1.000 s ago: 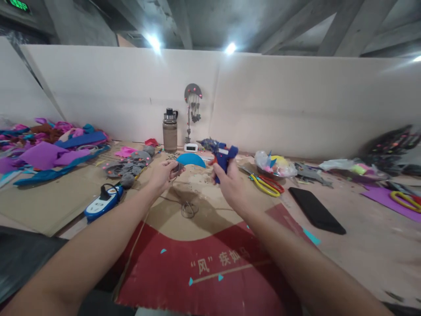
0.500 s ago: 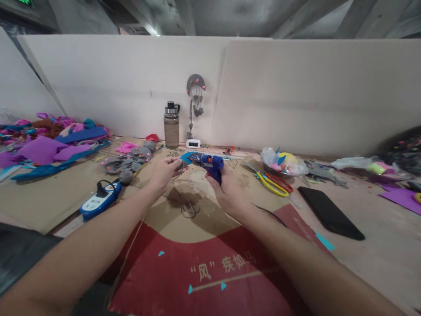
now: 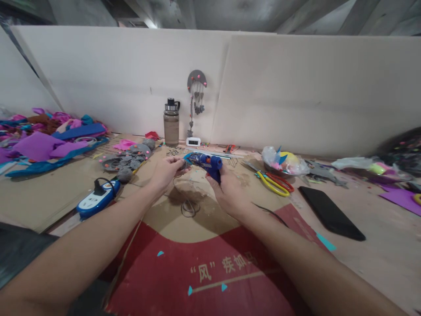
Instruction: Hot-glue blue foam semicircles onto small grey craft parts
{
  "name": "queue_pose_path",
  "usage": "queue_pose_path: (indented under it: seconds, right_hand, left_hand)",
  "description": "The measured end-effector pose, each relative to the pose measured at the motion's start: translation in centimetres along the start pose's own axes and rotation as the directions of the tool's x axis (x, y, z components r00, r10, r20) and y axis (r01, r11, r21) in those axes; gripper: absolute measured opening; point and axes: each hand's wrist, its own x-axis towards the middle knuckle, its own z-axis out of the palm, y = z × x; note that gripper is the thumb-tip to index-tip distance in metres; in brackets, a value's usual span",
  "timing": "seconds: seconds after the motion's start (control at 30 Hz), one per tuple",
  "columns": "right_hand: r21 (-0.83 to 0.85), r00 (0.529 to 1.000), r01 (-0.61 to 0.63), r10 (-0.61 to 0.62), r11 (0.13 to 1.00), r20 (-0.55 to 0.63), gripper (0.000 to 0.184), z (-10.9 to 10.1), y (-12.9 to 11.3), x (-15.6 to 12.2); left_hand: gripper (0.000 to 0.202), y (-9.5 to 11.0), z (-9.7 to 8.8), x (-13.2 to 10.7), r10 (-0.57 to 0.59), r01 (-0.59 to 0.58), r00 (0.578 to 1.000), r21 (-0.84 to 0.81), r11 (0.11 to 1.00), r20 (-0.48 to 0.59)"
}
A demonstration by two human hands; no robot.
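My right hand (image 3: 230,191) is wrapped round the handle of a blue hot glue gun (image 3: 212,163), its nozzle pointing left. The nozzle tip reaches the fingers of my left hand (image 3: 165,172); whether it touches them or what they hold cannot be made out. Between the left thumb and fingers is a small grey felt piece (image 3: 184,165), mostly covered. A thin grey cord (image 3: 189,209) runs down from there and lies in loose loops on the cardboard (image 3: 174,226). Something bright blue (image 3: 187,156) shows behind the nozzle.
At left lie a power strip (image 3: 98,199), grey felt pieces (image 3: 128,159) and coloured felt scraps (image 3: 42,147). A bottle (image 3: 171,127) and small clock (image 3: 193,141) stand behind. Yellow-and-red-handled scissors (image 3: 272,183), a phone (image 3: 330,213) and a bowl (image 3: 283,170) lie right. A grey moon ornament (image 3: 196,79) hangs on the board.
The glue gun has shifted slightly left, bringing its nozzle nearer the left fingertips. The whole view has moved a little. Both hands keep their grips.
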Motion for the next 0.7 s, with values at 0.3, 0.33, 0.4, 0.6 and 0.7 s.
queue_pose_path:
  seconds: [0.3,0.33,0.4,0.6,0.7]
  right_hand:
    - [-0.006,1.0,-0.005,0.005,1.0,0.028,0.029,0.35,0.26,-0.03]
    - [-0.008,1.0,-0.006,0.006,1.0,0.029,0.027,0.36,0.23,-0.04]
    - [-0.012,1.0,-0.008,0.008,1.0,0.028,0.025,0.36,0.2,-0.06]
    - [-0.045,0.999,-0.019,0.021,0.999,0.045,0.027,0.32,0.09,-0.09]
    - [-0.051,0.998,-0.032,0.034,0.998,0.043,0.028,0.3,0.0,-0.11]
  left_hand:
    - [0.013,0.43,0.5,-0.5,-0.025,0.025,1.0,0.008,1.0,-0.008]
    - [0.013,0.42,0.52,-0.51,-0.022,0.023,1.0,0.012,1.0,-0.011]
    - [0.012,0.39,0.56,-0.53,-0.015,0.015,1.0,0.023,1.0,-0.014]
    - [0.012,0.43,0.49,-0.55,-0.003,0.004,1.0,0.033,0.999,-0.025]
    - [0.016,0.38,0.31,-0.43,0.012,-0.011,1.0,0.027,1.0,-0.025]
